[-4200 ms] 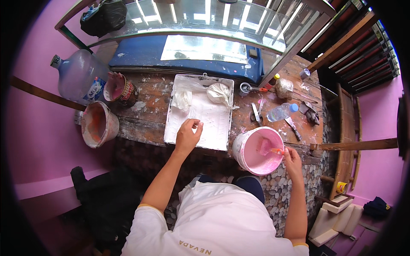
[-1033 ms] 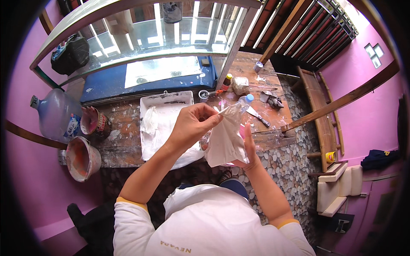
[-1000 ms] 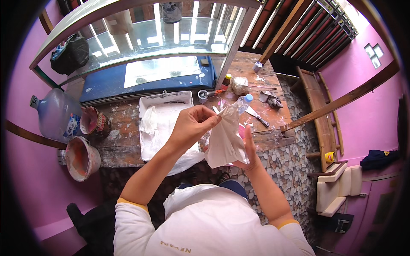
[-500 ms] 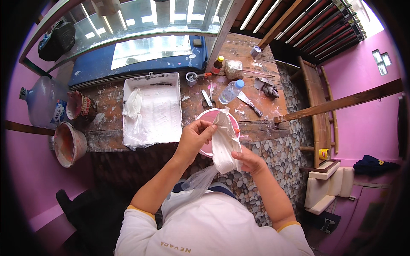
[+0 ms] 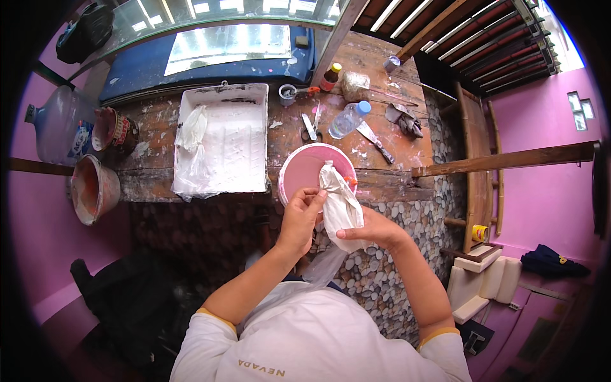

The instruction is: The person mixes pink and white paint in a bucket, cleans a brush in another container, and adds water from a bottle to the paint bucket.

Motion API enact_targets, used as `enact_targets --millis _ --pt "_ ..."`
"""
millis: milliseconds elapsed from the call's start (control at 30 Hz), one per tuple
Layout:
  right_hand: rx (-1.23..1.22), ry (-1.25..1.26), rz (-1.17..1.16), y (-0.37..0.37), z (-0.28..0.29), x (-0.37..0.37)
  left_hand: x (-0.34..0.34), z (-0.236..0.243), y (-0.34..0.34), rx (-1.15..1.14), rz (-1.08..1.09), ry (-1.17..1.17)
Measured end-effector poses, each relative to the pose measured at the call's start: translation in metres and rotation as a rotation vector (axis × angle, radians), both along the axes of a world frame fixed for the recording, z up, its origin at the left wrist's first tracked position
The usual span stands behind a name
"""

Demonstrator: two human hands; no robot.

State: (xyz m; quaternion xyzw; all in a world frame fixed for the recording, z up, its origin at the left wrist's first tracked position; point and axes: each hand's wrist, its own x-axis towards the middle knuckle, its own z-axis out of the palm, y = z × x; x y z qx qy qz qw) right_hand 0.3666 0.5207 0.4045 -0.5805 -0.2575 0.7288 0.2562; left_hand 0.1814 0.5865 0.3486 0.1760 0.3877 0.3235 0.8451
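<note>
Both hands hold a clear plastic bag (image 5: 342, 207) filled with a white substance, its gathered tip pointing away from me. My left hand (image 5: 301, 219) pinches the bag's left side between thumb and fingers. My right hand (image 5: 375, 228) wraps the fuller lower part, thumb across its front. Loose, see-through plastic trails below toward my shirt. Just beyond and partly under the bag is a round tub (image 5: 304, 167) of pinkish material, with something orange at its right side. A white rectangular tray (image 5: 232, 143) lies left of the tub, with another whitish plastic bag (image 5: 193, 127) at its left side.
On the stained wooden table are a clear bottle with a blue cap (image 5: 347, 121), scissors (image 5: 311, 131), a putty knife (image 5: 375, 141), a small cup (image 5: 287, 95) and a dark-coloured bottle (image 5: 330, 77). A bucket (image 5: 95, 191) and a large water jug (image 5: 60, 127) stand left.
The bag has shifted slightly right and away from over the tub, so more of the tub shows. My left hand has slid down from the bag's tip to its side. The view has tilted.
</note>
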Motion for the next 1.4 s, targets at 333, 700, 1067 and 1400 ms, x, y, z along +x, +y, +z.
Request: enact_targets --millis 333,700,1067,1400 --pt "0.014 -0.172 0.128 0.004 0.009 0.005 0.009 0.000 -0.027 -0.128 0.135 -0.079" --pt "-0.048 -0.420 0.330 0.029 0.031 0.012 0.019 0.002 -0.036 -0.252 0.211 -0.153" --pt "-0.025 -0.480 0.381 0.045 0.026 0.015 0.020 -0.006 -0.033 -0.338 0.247 -0.218" --pt "0.027 -0.554 0.427 0.049 0.024 0.013 0.018 -0.005 -0.030 -0.352 0.239 -0.277"
